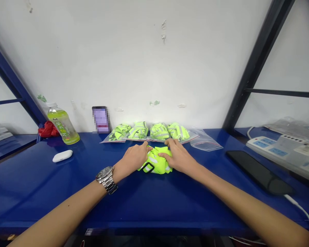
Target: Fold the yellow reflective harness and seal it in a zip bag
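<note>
Left hand [136, 156] and right hand [180, 156] are gripping a yellow bundle [157, 164] with their fingers; filled bags [159, 131] are lying just beyond.

Blue tbl [154, 202], yel. bundle [159, 165], blk phone [259, 173]

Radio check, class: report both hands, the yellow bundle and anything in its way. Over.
Left hand and right hand both on yellow bundle. Bundle lying on blue table. Filled plastic bags close behind it, none on top.
</note>
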### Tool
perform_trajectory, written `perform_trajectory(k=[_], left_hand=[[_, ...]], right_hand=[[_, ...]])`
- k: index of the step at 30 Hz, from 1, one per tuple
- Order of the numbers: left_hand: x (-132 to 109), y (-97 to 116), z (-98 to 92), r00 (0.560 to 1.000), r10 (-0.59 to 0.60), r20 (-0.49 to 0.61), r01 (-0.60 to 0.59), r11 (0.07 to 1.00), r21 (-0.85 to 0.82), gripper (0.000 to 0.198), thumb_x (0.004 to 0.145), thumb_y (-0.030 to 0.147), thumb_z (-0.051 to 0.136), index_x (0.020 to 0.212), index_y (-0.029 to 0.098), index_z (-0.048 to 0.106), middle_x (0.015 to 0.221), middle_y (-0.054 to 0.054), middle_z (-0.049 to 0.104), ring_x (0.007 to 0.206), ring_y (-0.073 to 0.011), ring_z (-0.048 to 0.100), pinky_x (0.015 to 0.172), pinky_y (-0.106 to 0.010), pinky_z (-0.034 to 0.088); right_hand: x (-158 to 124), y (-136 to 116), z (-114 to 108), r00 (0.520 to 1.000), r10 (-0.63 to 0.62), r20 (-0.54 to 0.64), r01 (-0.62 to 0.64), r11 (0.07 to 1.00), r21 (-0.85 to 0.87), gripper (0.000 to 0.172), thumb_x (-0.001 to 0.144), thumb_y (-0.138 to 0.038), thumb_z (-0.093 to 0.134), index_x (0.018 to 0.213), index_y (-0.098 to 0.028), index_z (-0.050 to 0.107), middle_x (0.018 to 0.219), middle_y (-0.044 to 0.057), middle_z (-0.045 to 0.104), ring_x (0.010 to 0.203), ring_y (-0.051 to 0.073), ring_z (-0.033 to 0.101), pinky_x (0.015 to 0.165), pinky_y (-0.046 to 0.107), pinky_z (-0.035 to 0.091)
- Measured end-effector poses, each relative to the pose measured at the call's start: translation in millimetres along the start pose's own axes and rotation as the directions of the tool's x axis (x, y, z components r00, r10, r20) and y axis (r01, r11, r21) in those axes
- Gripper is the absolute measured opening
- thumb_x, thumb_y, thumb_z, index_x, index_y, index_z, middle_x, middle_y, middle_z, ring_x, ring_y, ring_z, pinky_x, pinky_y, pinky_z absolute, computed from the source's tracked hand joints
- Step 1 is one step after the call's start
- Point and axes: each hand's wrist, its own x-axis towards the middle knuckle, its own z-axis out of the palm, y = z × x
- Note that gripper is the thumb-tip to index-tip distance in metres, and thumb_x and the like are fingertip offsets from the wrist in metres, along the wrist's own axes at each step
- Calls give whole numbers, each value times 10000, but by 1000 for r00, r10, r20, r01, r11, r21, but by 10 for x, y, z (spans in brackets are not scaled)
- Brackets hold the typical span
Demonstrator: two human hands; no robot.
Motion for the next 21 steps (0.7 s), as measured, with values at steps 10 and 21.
perform_trajectory(k=[10,21], left_hand=[[-152,194,-68,991,-22,-129,54,967,248,430,994,391,239,987,139,587,664,-133,649,702,-299,637,803,-468,338],[-81,19,68,956,258,-137,-290,897,-333,459,1014,390,182,1317,161,439,1261,-126,583,1179,-224,533,979,-357,418]], right_hand=[[-79,-211,-18,998,-54,16,54,999,-8,606,697,-683,643,958,-138,600,981,147,630,1012,324,567,841,405,444],[-2,16,39,963,-251,97,252,968,2,571,772,-647,597,1016,-133,548,947,140,633,892,278,603,771,371,447]])
